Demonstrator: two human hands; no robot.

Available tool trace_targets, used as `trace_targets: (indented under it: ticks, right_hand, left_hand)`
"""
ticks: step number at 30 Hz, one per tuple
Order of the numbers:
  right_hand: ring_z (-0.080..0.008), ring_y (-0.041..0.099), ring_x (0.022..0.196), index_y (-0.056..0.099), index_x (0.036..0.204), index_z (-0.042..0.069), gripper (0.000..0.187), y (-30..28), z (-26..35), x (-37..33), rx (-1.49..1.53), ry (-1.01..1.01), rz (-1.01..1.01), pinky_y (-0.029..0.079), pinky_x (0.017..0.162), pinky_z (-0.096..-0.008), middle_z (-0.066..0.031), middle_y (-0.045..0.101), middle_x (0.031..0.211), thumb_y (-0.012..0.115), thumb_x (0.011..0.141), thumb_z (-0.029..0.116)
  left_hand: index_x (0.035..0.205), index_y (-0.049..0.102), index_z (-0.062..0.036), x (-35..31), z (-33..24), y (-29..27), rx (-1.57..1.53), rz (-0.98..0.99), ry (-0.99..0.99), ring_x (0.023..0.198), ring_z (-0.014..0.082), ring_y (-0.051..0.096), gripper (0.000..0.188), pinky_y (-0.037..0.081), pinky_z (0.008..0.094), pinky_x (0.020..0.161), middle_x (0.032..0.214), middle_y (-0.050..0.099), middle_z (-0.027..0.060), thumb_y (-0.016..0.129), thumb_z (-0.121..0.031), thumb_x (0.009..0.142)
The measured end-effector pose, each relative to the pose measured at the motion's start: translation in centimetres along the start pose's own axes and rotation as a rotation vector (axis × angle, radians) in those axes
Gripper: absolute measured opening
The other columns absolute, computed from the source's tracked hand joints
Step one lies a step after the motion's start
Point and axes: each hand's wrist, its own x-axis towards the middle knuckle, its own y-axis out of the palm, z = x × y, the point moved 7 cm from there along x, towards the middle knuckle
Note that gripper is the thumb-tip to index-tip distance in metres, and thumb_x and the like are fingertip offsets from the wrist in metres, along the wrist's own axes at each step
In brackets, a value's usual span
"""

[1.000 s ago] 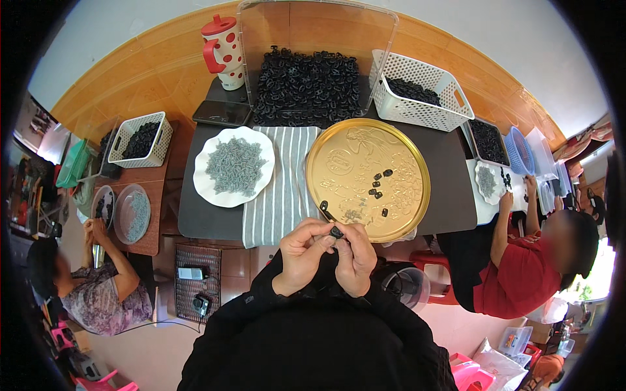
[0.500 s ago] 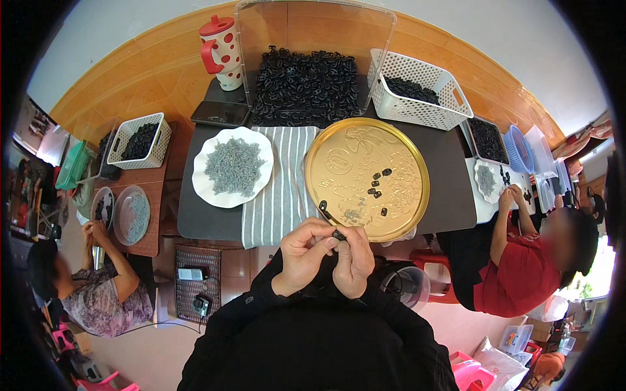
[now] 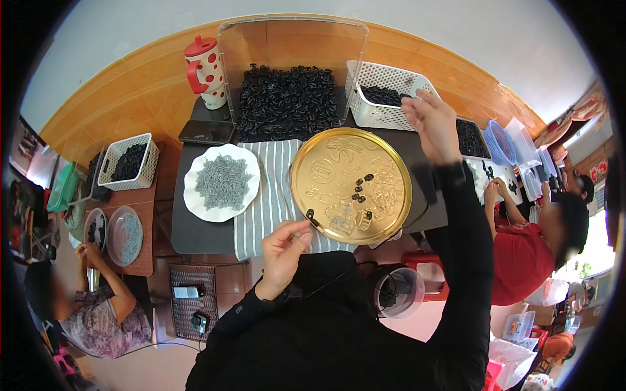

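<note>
My left hand [image 3: 283,253] is at the near left rim of a round gold tray [image 3: 329,176]. Its thumb and forefinger are brought together in a pinch; whatever they hold is too small to make out. Right beside the fingertips, small black plastic pieces [image 3: 310,214] lie at the tray's rim. Several more black pieces [image 3: 358,189] are scattered on the tray's right half. Raised at the far right, my right hand [image 3: 433,125] is over the near right corner of a white perforated basket [image 3: 385,118], fingers apart and nothing seen in them. Black pieces lie inside the basket.
A scalloped white plate [image 3: 255,186] of grey screws [image 3: 223,182] stands left of a striped cloth [image 3: 266,215]. Behind are a clear bin heaped with black pieces [image 3: 287,101], a phone [image 3: 206,131] and a spotted tumbler [image 3: 210,75]. People work at both sides.
My hands were together over the tray's near edge, around a small black piece. They have parted: the right moved up and right to the basket, the left shifted slightly left. The view has shifted.
</note>
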Motion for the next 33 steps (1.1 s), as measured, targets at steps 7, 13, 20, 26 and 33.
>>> trace_targets:
  ticks: [7, 13, 20, 26, 33]
  right_hand:
    - [-0.0109, 0.059, 0.064, 0.066, 0.090, -0.001, 0.012, 2.5, -10.7, -7.2, -0.489, 0.197, 0.546, 0.045, 0.057, -0.0242, -0.0062, 0.066, 0.076, 0.062, 0.080, 0.005]
    - [-0.0334, 0.061, 0.077, 0.065, 0.093, -0.001, 0.019, 1.3, -8.9, -8.1, -1.171, -0.484, 0.441, 0.048, 0.067, -0.0386, -0.0178, 0.060, 0.081, 0.058, 0.075, 0.001]
    - [-0.0378, 0.060, 0.081, 0.064, 0.089, 0.001, 0.015, 1.1, -12.3, -6.3, -1.247, -0.209, 0.585, 0.047, 0.072, -0.0446, -0.0203, 0.059, 0.085, 0.058, 0.076, 0.006]
    - [-0.0378, 0.060, 0.079, 0.061, 0.084, 0.001, 0.011, 1.1, -12.9, -7.6, -1.273, -0.210, 0.627, 0.047, 0.070, -0.0435, -0.0202, 0.059, 0.082, 0.060, 0.075, 0.007]
    - [-0.0332, 0.057, 0.074, 0.059, 0.090, -0.001, 0.017, 8.4, -8.0, -19.2, -0.478, -0.257, 0.657, 0.046, 0.066, -0.0364, -0.0160, 0.056, 0.079, 0.061, 0.075, -0.006]
  left_hand:
    - [0.105, 0.065, 0.0025, -0.2, 0.4, -3.0, 0.040, -0.110, -0.027, 0.069, 0.0062, 0.052, 0.020, 0.043, 0.0191, 0.059, 0.089, 0.059, 0.0036, 0.061, 0.003, 0.086]
    - [0.104, 0.065, 0.0028, 0.0, 0.7, -3.2, 0.059, -0.106, -0.074, 0.067, 0.0058, 0.050, 0.019, 0.042, 0.0187, 0.057, 0.086, 0.057, 0.0028, 0.062, 0.002, 0.085]
    - [0.104, 0.065, 0.0028, 0.2, 1.5, -2.2, 0.098, -0.056, -0.100, 0.073, 0.0093, 0.056, 0.019, 0.044, 0.0203, 0.057, 0.084, 0.058, 0.0037, 0.062, 0.001, 0.085]
    - [0.104, 0.065, 0.0026, 0.3, 1.3, -1.9, 0.144, -0.043, -0.090, 0.073, 0.0095, 0.056, 0.019, 0.045, 0.0206, 0.058, 0.085, 0.057, 0.0041, 0.062, 0.002, 0.085]
    - [0.105, 0.065, 0.0023, -0.1, 1.0, 0.5, -0.005, -0.019, -0.131, 0.071, 0.0084, 0.055, 0.019, 0.046, 0.0201, 0.061, 0.089, 0.058, 0.0050, 0.061, 0.002, 0.086]
